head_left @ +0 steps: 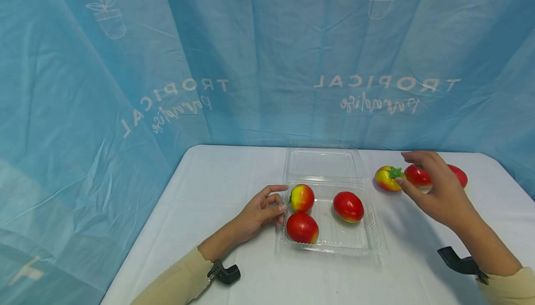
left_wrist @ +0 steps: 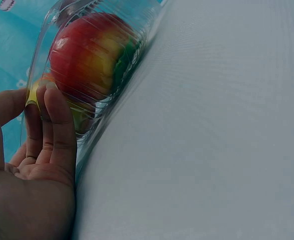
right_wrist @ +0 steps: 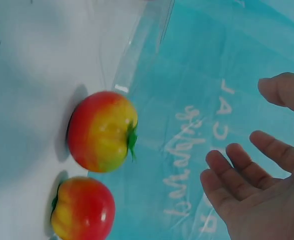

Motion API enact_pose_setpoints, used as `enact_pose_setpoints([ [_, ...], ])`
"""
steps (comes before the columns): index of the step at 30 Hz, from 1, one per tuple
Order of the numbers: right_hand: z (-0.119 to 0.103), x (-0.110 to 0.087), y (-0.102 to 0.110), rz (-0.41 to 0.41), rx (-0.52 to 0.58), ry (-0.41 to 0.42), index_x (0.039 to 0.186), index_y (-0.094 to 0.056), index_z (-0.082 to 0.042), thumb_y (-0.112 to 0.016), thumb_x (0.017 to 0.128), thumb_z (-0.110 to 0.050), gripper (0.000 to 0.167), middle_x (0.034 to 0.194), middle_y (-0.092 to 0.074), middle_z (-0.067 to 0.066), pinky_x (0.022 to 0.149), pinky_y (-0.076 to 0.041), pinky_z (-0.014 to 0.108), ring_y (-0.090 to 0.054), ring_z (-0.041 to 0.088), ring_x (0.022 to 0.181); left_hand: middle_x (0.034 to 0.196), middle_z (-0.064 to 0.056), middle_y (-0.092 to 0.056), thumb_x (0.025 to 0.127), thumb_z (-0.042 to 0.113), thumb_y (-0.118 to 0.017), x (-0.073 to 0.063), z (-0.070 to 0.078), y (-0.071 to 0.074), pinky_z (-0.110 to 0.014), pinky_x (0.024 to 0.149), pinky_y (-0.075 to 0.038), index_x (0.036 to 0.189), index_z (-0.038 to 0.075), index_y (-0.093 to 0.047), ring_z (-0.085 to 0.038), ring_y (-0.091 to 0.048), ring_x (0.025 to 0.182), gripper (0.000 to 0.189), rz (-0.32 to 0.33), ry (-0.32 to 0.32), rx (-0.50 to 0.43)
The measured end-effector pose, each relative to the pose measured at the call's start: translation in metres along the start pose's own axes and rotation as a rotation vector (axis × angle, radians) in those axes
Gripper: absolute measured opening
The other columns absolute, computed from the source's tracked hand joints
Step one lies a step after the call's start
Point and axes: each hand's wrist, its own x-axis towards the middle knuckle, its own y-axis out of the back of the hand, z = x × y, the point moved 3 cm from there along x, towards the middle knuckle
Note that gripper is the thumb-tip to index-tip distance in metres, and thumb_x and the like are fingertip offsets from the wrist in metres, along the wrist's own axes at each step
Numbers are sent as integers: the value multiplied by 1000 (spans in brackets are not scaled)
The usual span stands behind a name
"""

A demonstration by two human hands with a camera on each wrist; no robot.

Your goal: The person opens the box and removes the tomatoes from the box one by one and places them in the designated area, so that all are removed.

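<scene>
- We see a white table (head_left: 234, 170).
- On it we see a clear, ridged plastic box (head_left: 340, 239), its lid (head_left: 323, 163) folded back.
- We see the left hand (head_left: 261, 212), fingers curled, pinching the box's left rim.
- We see the right hand (head_left: 439, 193) spread and empty above the table's right side.
- We count three glossy red-and-yellow fruits (head_left: 348, 206) inside the box; outside, near the right hand, one yellower fruit (head_left: 385, 179) shows a green leafy top.
</scene>
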Motion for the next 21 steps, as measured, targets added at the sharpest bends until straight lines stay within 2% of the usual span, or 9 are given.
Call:
enact_pose_setpoints([
  [10,-20,-1,-10,-40,0,41,144,-58,-9,-98,69,-4,85,142,-58,15,90,-29,-6,-55,38,128,101,-7,-60,105,9,-63,0,0,1,-26,78,-62,159,9,-39,-14,-65,80,59,-2,2,-3],
  [17,-29,-3,-20,-64,3,76,143,-60,-13,-99,68,-6,85,139,-59,9,90,-34,-4,-58,28,126,101,-7,-60,105,8,-63,0,0,1,-27,78,-62,159,8,-39,-15,-65,81,59,-3,6,-1],
  [19,-31,-4,-24,-79,-8,77,144,-60,-15,-99,69,-9,85,140,-60,7,89,-39,0,-58,27,127,101,-7,-60,105,8,-64,0,0,1,-27,79,-62,159,8,-38,-14,-65,81,59,-1,7,1],
  [21,-32,-5,-28,-96,-14,77,146,-60,-18,-99,70,-11,85,140,-59,6,87,-52,11,-58,27,128,101,-7,-60,105,8,-64,0,0,1,-27,79,-62,159,7,-38,-14,-65,81,60,0,7,-2],
])
